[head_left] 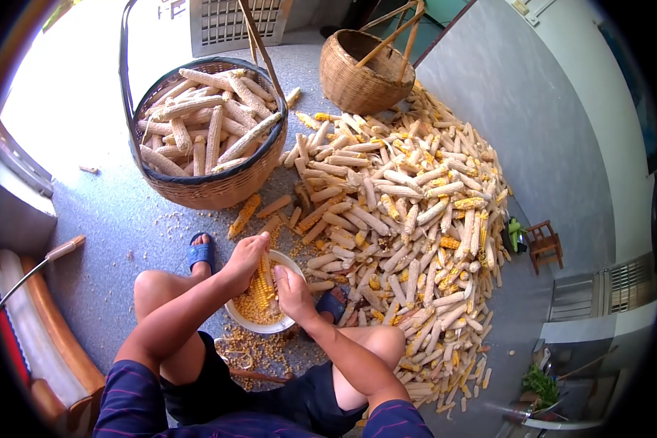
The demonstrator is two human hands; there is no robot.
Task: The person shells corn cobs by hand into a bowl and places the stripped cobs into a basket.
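Observation:
My left hand (pixel 248 261) is closed on the upper part of a corn cob (pixel 264 281) with yellow kernels, held over a white bowl (pixel 264 325). On the bowl's right side, my right hand (pixel 292 292) is closed against the same cob, its thumb along a pale strip. Loose yellow kernels (pixel 252 309) lie in the bowl, which stands on the floor between my feet. What the right hand's fingers hold underneath is hidden.
A large basket (pixel 212 191) full of bare cobs stands ahead on the left. A smaller basket (pixel 358 77) tilts at the back. Many cobs (pixel 416 241) are heaped to the right. Kernels (pixel 252 354) are scattered before me. A small wooden chair (pixel 544 245) is at the far right.

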